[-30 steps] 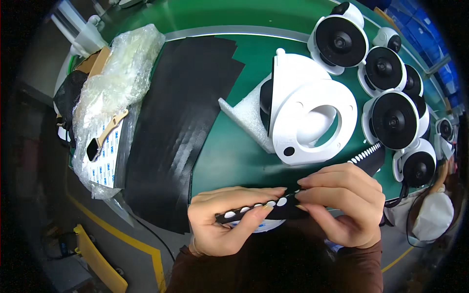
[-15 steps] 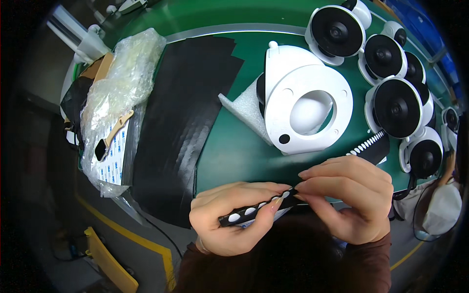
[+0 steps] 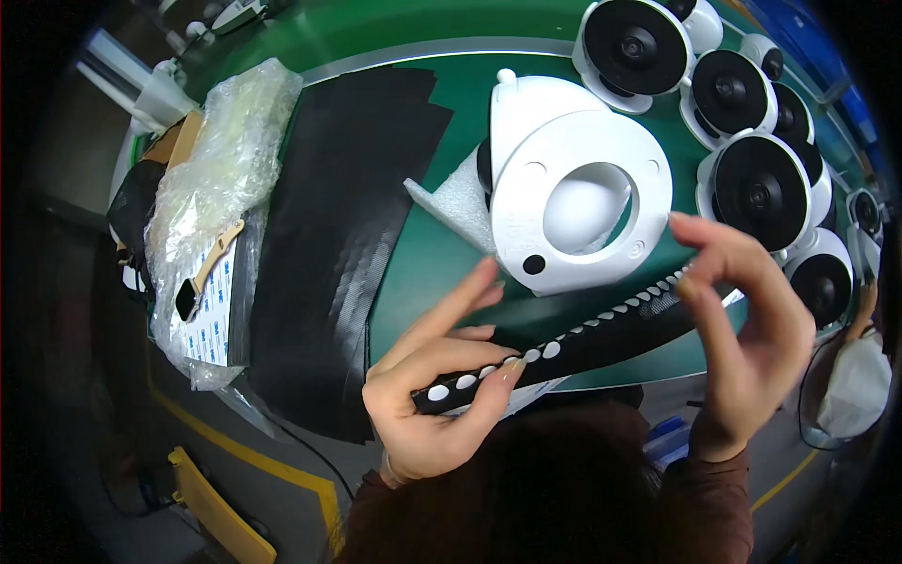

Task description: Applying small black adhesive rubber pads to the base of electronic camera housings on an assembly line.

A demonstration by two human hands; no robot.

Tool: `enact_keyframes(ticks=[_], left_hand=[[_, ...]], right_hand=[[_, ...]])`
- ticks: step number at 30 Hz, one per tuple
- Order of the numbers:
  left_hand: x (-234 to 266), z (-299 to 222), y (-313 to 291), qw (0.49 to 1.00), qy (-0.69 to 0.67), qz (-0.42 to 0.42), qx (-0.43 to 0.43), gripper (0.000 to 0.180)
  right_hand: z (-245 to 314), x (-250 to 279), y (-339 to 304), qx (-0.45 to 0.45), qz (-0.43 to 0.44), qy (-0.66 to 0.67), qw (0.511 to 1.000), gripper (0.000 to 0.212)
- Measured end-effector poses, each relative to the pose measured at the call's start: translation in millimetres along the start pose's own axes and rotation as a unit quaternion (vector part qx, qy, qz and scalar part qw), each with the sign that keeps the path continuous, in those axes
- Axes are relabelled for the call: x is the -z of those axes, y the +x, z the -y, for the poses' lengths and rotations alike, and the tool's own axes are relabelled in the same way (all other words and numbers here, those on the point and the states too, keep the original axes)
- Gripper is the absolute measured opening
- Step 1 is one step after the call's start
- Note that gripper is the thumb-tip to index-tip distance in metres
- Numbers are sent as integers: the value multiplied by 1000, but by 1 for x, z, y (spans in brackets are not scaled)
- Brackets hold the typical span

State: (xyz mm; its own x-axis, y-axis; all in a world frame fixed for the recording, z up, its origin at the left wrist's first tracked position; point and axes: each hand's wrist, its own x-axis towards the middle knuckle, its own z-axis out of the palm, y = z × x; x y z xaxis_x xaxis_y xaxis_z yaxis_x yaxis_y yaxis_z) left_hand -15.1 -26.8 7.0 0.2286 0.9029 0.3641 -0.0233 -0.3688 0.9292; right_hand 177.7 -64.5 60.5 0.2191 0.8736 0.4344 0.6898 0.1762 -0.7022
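Observation:
My left hand (image 3: 437,399) grips the near-left end of a long black strip (image 3: 611,336), its thumb pressed on the edge and some fingers stretched out. White round spots run along the strip's upper edge, and a pale underside shows below it. At the strip's far right end, my right hand (image 3: 747,329) is raised with thumb and a curled finger together; anything between them is too small to make out. Beyond the hands a white plastic housing (image 3: 584,274) with a large round opening rests on white foam (image 3: 460,209). A black dot (image 3: 534,264) marks its lower left.
Several white devices with black round fronts (image 3: 761,195) crowd the right side. Large black sheets (image 3: 329,216) lie to the left. Beside them are bubble wrap (image 3: 225,141) and a watch with a tan strap (image 3: 211,268). A yellow chair (image 3: 221,508) stands at lower left.
My right hand has come away from the left hand, rising to the right. The strip now stretches out between them, and the left hand's fingers have spread. The view has shifted slightly.

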Motion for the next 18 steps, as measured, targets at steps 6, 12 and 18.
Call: enact_keyframes(ticks=[6,12,18], left_hand=[[0,3,5,998,-1,55,-1,13],[-3,9,6,998,-32,42,20,14],[-3,4,7,998,-23,48,29,15]], right_hand=[[-7,-6,8,-94,-4,118,989,4],[-12,-12,9,-92,1,103,990,5],[-9,-13,11,-79,25,95,992,6]])
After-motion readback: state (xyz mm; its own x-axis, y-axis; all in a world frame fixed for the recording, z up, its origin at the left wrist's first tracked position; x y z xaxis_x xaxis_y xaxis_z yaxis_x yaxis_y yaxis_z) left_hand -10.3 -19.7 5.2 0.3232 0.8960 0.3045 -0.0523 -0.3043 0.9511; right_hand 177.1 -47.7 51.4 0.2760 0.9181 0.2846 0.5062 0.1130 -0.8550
